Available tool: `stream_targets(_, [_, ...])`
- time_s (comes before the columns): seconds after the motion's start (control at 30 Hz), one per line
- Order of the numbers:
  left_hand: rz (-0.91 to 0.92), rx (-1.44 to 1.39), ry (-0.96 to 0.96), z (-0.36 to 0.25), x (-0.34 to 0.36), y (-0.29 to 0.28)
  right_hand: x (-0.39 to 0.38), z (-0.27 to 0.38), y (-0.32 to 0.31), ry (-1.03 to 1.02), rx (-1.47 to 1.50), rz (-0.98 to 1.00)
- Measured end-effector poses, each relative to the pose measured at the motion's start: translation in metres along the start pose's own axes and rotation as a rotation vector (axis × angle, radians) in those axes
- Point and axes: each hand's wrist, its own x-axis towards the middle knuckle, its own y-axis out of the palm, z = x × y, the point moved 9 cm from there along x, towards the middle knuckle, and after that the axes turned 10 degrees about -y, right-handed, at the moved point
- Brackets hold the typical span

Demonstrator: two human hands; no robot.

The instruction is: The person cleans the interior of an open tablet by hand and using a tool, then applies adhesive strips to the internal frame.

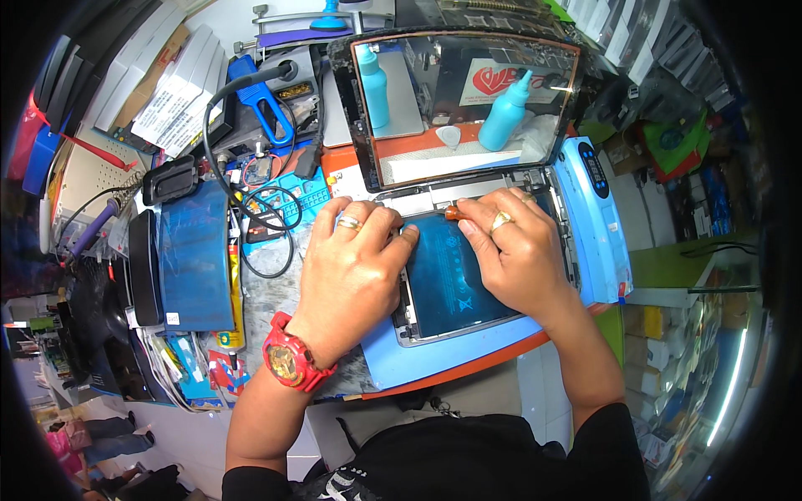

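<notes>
An opened tablet [451, 288] lies on a light-blue pad, its large dark battery exposed. Behind it the detached-looking screen panel [468, 108] stands tilted up, its glass showing reflections. Over the tablet's upper left edge my left hand [355, 259] is closed, with fingers bent on the frame and thumb at the battery. Between thumb and fingers of my right hand [522, 250] is a small tool with an orange-brown handle [454, 214]. It points left along the battery's far edge; I cannot make out its tip.
A light-blue machine with a keypad [597, 217] stands right of the tablet. On the left lie a black cable [210, 142], a blue-handled tool [266, 104], a dark-blue flat panel [194, 267] and a soldering iron [93, 227]. White boxes [180, 92] stack at the back left.
</notes>
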Motion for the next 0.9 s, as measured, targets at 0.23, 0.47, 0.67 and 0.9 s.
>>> stream_targets(0.23, [-0.001, -0.025, -0.004, 0.002, -0.003, 0.001, 0.004, 0.007, 0.006, -0.029, -0.039, 0.062])
stream_targets(0.47, [-0.011, -0.018, 0.004, -0.001, -0.004, 0.001, -0.005, -0.010, -0.020, 0.203, 0.142, -0.068])
stream_targets(0.67, [-0.235, -0.258, -0.078, 0.005, 0.000, -0.032, -0.041, -0.055, -0.077, 0.535, 0.447, -0.435])
stream_targets(0.9, [-0.321, -0.873, -0.429, 0.020, -0.010, -0.060, -0.088, -0.054, -0.110, 0.589, 0.428, -0.441])
